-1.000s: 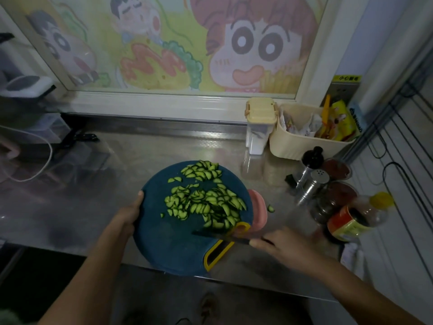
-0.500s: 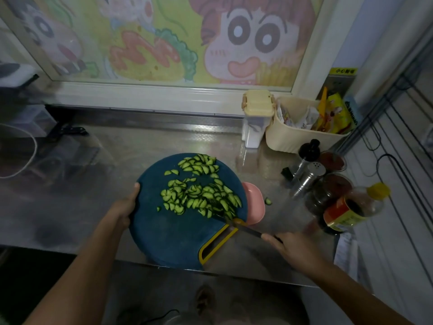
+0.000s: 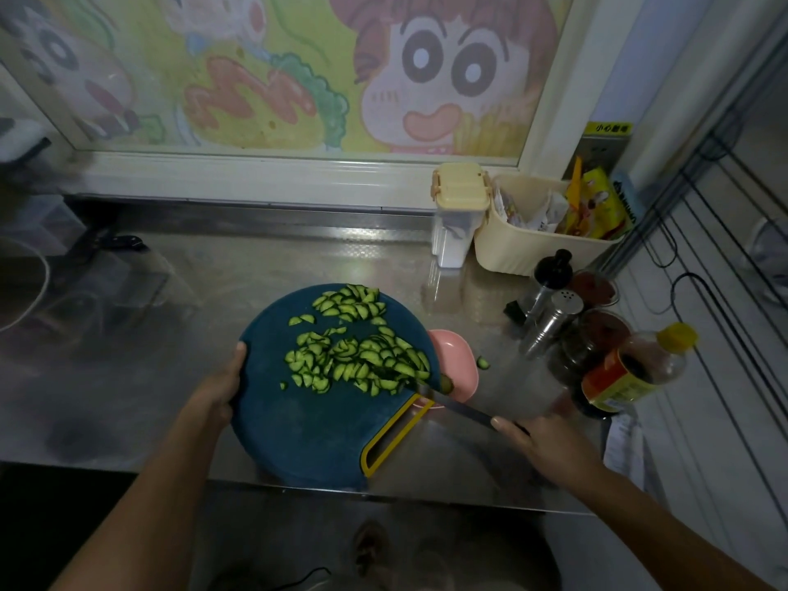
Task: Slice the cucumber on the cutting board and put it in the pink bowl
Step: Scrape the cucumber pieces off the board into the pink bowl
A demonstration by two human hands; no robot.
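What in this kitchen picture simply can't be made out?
Head view only:
- Pink bowl: its left part and contents hidden under the cutting board.
- Knife handle: covered by the right hand.
- Yellow sign: lettering too small.
- Floor below the counter: too dark.

One round cutting board [image 3: 307, 424], one pink bowl [image 3: 458, 368], one knife [image 3: 458, 406], two hands — left [image 3: 219, 388], right [image 3: 539, 441] — one stray cucumber slice [image 3: 482, 362] right of the bowl, two shakers [image 3: 550, 322], one cream basket [image 3: 541, 249].

A cream basket [image 3: 537, 249] of packets, a lidded container [image 3: 458, 215], shakers [image 3: 552, 324] and a sauce bottle [image 3: 631, 373] stand on the steel counter [image 3: 170, 334].
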